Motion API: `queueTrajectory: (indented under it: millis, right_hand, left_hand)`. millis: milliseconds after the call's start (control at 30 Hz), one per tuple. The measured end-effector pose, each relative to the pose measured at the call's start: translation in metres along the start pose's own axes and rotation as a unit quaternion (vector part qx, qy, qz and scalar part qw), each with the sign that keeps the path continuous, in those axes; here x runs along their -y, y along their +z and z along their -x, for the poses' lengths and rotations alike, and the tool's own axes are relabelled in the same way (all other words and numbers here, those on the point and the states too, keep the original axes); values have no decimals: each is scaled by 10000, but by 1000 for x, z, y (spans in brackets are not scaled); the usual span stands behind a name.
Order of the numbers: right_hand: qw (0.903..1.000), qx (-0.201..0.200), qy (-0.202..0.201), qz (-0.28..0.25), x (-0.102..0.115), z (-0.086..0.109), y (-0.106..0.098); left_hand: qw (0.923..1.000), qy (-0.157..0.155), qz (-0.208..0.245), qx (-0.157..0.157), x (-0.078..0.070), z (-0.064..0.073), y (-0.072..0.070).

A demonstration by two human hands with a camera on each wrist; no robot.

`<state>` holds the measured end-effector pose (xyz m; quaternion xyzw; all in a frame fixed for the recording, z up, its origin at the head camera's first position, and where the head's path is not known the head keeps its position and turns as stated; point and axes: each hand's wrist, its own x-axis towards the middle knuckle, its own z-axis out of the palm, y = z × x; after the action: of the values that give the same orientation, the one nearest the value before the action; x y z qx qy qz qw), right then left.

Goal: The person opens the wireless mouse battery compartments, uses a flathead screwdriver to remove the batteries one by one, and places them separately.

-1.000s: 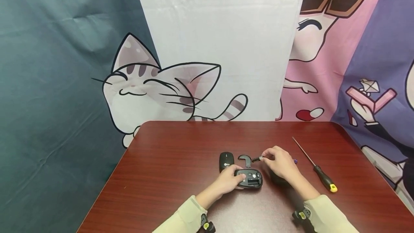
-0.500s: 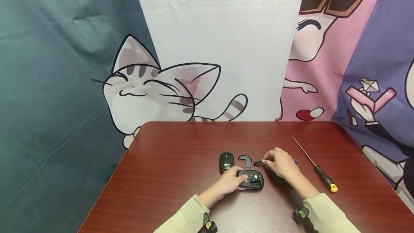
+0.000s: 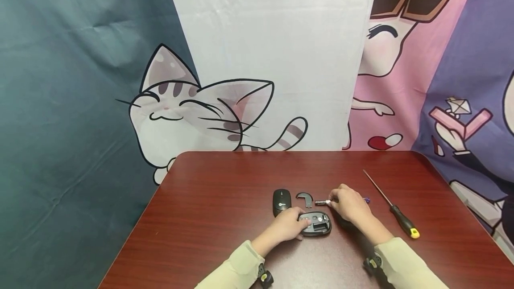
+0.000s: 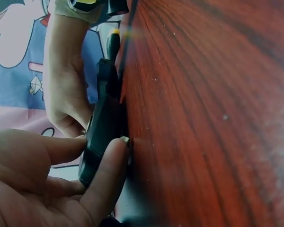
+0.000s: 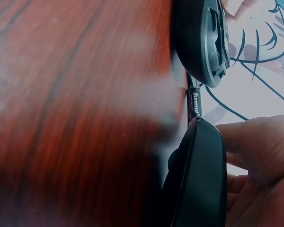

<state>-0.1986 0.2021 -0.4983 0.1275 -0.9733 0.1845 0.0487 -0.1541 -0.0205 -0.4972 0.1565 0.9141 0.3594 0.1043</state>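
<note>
My left hand (image 3: 286, 225) grips a black computer mouse (image 3: 317, 223) turned underside up, its battery bay uncovered. In the left wrist view, the thumb and fingers pinch that mouse (image 4: 102, 127) by its edges. To the right, my right hand (image 3: 350, 206) has its fingertips at the end of a small battery (image 3: 322, 202), low at the tabletop. The battery (image 5: 194, 101) shows a dark label in the right wrist view, while a black object (image 5: 201, 175) hides the right fingertips there. The curved battery cover (image 3: 306, 199) lies just behind the held mouse.
A second black mouse (image 3: 282, 200) sits upright behind my left hand. At the right lies a screwdriver (image 3: 403, 220) with a black and yellow handle. A small blue item (image 3: 366, 200) peeks out past my right hand. The reddish wooden table (image 3: 225, 177) meets a cartoon curtain.
The battery has come down from a slant to lie nearly level, its label turning into view. My left hand and the held mouse have shifted slightly right and nearer.
</note>
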Motion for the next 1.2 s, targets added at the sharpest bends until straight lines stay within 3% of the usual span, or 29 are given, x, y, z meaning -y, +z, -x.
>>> queueTrajectory:
  millis: [133, 267, 467, 767, 967, 1200]
  right_hand:
    - [10000, 0, -43, 69, 1, 1, 1]
    - [9999, -46, -85, 112, 1, 1, 1]
    - [9999, -7, -49, 110, 2, 0, 1]
    - [9999, 74, 102, 40, 3, 0, -2]
    - [9999, -127, 5, 9, 11, 1, -4]
    - [9979, -502, -398, -73, 29, -1, -7]
  left_hand:
    - [9907, 333, -1294, -245, -2, -4, 2]
    - [9787, 546, -1930, -437, -2, -6, 5]
    - [9765, 520, -2029, -507, -5, -6, 7]
    - [9799, 438, -1865, -549, -8, -2, 0]
    - [9837, 480, -1567, -738, -4, 4, -14]
    - [9727, 789, -1855, -1147, 10, 6, -39]
